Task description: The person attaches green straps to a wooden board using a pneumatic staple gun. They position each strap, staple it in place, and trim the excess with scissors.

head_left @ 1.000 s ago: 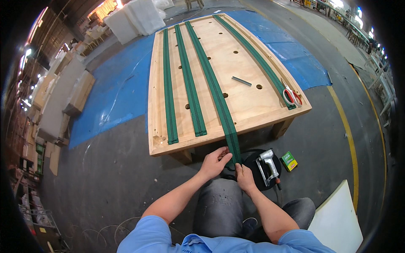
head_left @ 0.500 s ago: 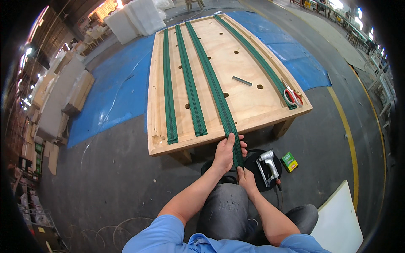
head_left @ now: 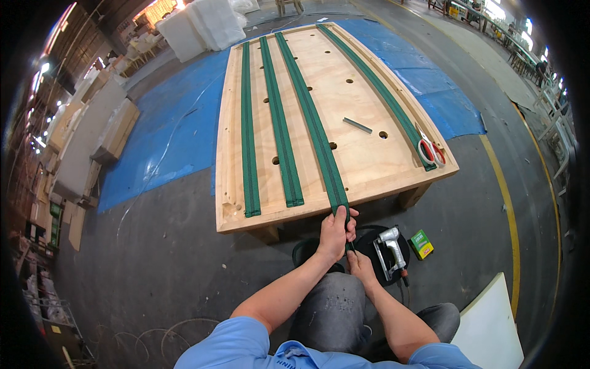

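Observation:
A green webbing strap (head_left: 314, 126) with dark lines runs along the wooden frame (head_left: 282, 216) and over its near edge toward me. Just past that edge, my left hand (head_left: 335, 235) is wrapped round the strap. Lower down, my right hand (head_left: 361, 268) pinches the strap's near end, which is partly hidden by the fingers. Two more green straps, the middle one (head_left: 281, 123) and the outer one (head_left: 247, 132), lie to the left, their ends at the near rail. Another green strap (head_left: 376, 86) lies along the right side. Red-and-white scissors (head_left: 430, 149) rest on its near end.
A strip of staples (head_left: 357, 125) lies on the plywood panel, which has several round holes. A staple gun (head_left: 391, 251) sits on a round black seat right of my hands, beside a green-yellow box (head_left: 421, 245). Blue sheeting (head_left: 166, 138) covers floor around the frame; a white board (head_left: 491, 326) is lower right.
Both hands have moved slightly toward me, and the strap end between them is turned more edge-on. The whole view has shifted a little.

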Demonstrator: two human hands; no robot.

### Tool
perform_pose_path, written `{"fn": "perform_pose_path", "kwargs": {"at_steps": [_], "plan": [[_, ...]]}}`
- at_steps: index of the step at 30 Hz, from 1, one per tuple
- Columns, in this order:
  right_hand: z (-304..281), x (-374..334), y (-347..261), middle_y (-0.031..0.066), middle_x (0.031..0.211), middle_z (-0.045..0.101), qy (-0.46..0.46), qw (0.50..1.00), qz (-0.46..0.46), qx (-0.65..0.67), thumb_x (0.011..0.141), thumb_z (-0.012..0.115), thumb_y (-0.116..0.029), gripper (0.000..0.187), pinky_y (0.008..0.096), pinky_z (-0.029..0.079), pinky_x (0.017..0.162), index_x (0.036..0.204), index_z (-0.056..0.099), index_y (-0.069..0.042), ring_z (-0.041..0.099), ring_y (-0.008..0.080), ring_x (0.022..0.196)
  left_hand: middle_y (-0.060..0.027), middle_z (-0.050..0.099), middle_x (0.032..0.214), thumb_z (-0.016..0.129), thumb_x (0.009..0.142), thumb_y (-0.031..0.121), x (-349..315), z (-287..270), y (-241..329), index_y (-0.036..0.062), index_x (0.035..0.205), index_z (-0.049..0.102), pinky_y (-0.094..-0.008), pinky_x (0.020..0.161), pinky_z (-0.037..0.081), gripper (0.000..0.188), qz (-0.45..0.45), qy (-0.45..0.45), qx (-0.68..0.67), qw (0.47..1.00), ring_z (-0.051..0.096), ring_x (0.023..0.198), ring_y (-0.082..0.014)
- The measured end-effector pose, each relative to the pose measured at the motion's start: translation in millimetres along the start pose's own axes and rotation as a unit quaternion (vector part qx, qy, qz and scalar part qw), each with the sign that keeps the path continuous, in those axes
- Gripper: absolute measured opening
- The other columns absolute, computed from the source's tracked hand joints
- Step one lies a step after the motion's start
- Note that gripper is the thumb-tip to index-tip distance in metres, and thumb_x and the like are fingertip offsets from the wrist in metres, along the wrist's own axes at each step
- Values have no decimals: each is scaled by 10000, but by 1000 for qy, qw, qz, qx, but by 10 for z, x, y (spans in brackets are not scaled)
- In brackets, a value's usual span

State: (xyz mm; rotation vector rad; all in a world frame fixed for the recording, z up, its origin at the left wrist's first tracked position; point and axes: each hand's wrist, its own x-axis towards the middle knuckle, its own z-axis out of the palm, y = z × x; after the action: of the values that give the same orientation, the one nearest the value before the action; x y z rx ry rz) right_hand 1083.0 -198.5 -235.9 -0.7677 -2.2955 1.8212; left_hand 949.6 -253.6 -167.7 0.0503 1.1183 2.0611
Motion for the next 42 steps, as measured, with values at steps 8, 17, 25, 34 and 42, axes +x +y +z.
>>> {"fn": "perform_pose_path", "kwargs": {"at_steps": [8, 17, 25, 34, 42], "plan": [[-30, 157, 64, 110, 693, 590, -59, 998, 3, 6, 1070, 490, -393, 445, 362, 458, 603, 997, 612, 29, 570, 214, 633, 20, 453, 636, 516, 1041, 515, 41, -102, -125, 27, 983, 588, -247, 499, 356, 496, 22, 11, 31, 999, 389, 529, -76], [-32, 384, 242, 126, 781, 644, -118, 993, 15, 18, 1071, 492, -359, 405, 358, 495, 670, 1140, 627, 17, 623, 239, 708, 41, 447, 634, 488, 1039, 559, 117, -213, -267, 5, 1012, 619, -233, 507, 329, 570, 58, 10, 98, 993, 379, 547, -55], [-73, 530, 138, 279, 1090, 686, -145, 989, 2, -19, 1028, 553, -252, 357, 420, 509, 882, 1243, 614, 25, 652, 442, 1057, 12, 459, 581, 467, 1055, 543, 222, -322, -319, 43, 695, 555, -275, 514, 345, 623, 137, 43, 212, 967, 420, 536, -101], [-990, 686, 139, 234, 1172, 699, -67, 949, 182, -249, 871, 760, -287, 422, 413, 536, 947, 1189, 691, -18, 684, 342, 1111, -33, 515, 570, 460, 1072, 481, 315, -359, -316, 11, 660, 539, -330, 534, 400, 631, 233, 88, 334, 909, 506, 536, -155], [-1339, 599, 1105, 250, 1133, 679, 33, 885, 279, -372, 746, 866, -288, 521, 462, 524, 964, 1116, 657, 13, 642, 410, 1115, -61, 532, 594, 482, 1074, 420, 404, -392, -378, 5, 675, 539, -348, 547, 412, 578, 263, 45, 347, 899, 537, 559, -202]]}}
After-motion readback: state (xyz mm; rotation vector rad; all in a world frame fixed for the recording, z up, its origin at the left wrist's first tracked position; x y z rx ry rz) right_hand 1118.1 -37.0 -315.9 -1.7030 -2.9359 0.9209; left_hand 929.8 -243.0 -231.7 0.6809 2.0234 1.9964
